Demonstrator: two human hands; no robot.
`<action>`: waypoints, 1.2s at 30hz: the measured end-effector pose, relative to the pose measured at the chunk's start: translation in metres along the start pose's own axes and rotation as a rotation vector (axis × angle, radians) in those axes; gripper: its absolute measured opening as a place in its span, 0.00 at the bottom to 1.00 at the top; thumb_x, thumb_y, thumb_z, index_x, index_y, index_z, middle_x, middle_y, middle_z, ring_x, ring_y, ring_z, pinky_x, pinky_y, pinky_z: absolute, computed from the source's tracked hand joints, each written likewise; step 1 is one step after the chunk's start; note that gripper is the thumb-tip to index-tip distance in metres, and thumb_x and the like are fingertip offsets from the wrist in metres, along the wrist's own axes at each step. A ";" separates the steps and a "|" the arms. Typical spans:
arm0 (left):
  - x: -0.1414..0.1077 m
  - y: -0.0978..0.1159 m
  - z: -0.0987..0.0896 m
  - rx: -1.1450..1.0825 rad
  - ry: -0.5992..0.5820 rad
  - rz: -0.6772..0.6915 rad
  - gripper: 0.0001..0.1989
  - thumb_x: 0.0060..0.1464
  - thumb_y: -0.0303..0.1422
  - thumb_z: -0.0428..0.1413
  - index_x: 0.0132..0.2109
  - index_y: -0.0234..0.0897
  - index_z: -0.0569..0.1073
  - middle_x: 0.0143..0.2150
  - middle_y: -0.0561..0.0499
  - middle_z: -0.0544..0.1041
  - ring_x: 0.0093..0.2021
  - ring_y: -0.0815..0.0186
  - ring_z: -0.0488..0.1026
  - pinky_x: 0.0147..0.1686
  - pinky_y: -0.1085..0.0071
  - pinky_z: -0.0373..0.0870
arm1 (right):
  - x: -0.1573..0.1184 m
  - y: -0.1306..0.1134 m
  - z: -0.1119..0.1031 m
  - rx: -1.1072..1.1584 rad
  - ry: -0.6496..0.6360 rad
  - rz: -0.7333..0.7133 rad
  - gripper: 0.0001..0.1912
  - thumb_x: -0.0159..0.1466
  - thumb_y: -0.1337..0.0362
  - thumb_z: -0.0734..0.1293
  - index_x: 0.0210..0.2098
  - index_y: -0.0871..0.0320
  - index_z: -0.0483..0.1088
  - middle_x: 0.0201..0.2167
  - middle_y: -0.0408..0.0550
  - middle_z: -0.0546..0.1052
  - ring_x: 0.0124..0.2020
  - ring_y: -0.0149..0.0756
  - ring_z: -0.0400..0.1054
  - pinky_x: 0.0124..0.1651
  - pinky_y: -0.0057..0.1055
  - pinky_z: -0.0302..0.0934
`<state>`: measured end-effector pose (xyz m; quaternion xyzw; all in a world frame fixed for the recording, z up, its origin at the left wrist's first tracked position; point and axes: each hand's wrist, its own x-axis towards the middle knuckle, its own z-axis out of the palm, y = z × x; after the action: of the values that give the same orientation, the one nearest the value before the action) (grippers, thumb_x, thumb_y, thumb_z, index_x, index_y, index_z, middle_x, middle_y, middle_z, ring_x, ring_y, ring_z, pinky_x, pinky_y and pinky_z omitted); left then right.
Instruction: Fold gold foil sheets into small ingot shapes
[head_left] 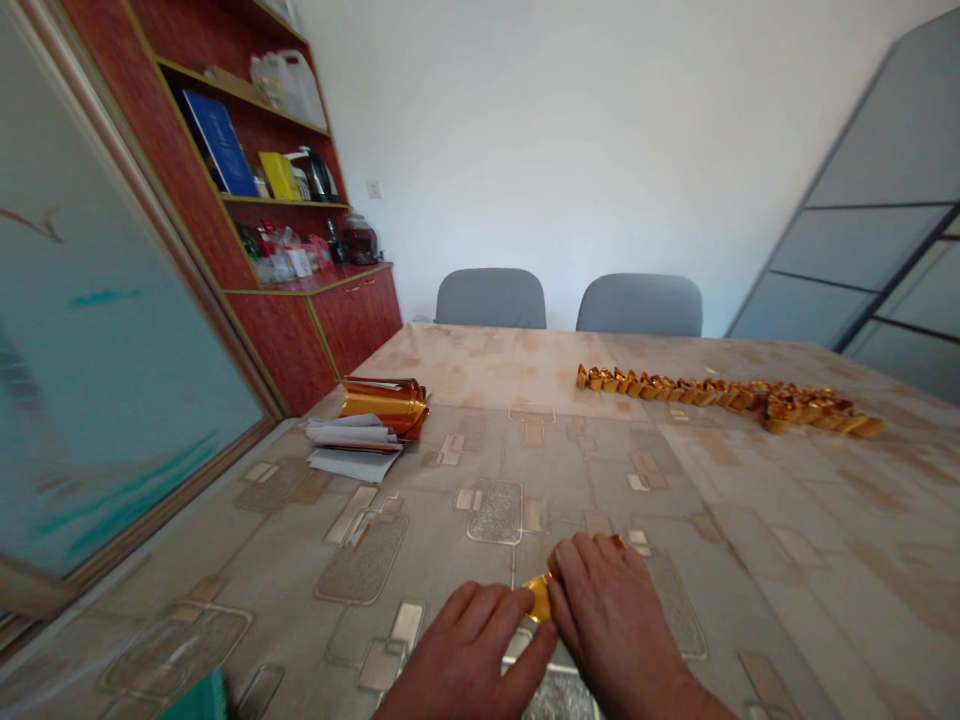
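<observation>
The desk [720,540] is covered in a beige-and-grey sheet printed with rounded rectangles. Along its far edge, right of centre, runs a long line of folded gold-foil ingots [720,396], thickening into a small heap at the right end. Near the far left corner lies a curled bundle of gold foil sheets [382,405], pressed against a loose stack of white paper [352,447] — just in front of it.

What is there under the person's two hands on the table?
A piece of gold foil shows between the left hand and the right hand, with a silvery edge below it. The rest is covered by the hands.
</observation>
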<state>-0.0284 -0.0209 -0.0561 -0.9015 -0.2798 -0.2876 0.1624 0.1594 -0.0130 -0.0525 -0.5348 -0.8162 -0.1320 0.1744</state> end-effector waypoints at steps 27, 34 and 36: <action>0.030 -0.045 -0.032 -0.365 -0.500 -0.036 0.27 0.62 0.52 0.54 0.62 0.46 0.68 0.62 0.40 0.68 0.61 0.49 0.65 0.63 0.43 0.56 | 0.010 0.061 -0.072 0.545 -0.571 -0.251 0.16 0.62 0.72 0.67 0.47 0.51 0.72 0.47 0.45 0.74 0.46 0.41 0.65 0.49 0.37 0.57; 0.032 -0.036 -0.023 -0.407 -0.443 -0.034 0.21 0.66 0.46 0.52 0.59 0.40 0.70 0.49 0.44 0.74 0.51 0.54 0.70 0.57 0.55 0.66 | 0.012 0.053 -0.064 0.514 -0.540 -0.181 0.11 0.60 0.71 0.67 0.41 0.54 0.71 0.42 0.45 0.73 0.44 0.40 0.64 0.47 0.37 0.56; 0.031 -0.036 -0.023 -0.410 -0.438 -0.027 0.21 0.66 0.46 0.51 0.58 0.39 0.70 0.49 0.44 0.74 0.50 0.54 0.70 0.56 0.56 0.66 | 0.012 0.053 -0.068 0.538 -0.552 -0.176 0.12 0.58 0.72 0.68 0.41 0.54 0.71 0.41 0.44 0.73 0.43 0.39 0.64 0.47 0.37 0.56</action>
<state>-0.0385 0.0097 -0.0150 -0.9522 -0.2563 -0.1392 -0.0913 0.2133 -0.0095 0.0154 -0.4136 -0.8805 0.2209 0.0703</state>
